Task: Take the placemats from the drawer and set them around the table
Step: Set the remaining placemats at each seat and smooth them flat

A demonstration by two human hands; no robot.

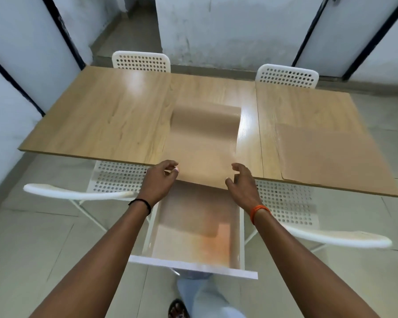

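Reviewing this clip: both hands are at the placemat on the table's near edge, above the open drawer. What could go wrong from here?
1. The tan translucent placemat overhangs the wooden table's near edge, and the left hand and right hand look open beside it; it might slide back into the white open drawer.
2. Its far end curls upward, so it may not lie flat.
3. The drawer juts toward the person's legs.

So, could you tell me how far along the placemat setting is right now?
One placemat already lies at the table's near right. Both hands, left hand and right hand, are at a second placemat in the middle. The drawer is open; the other places are bare.
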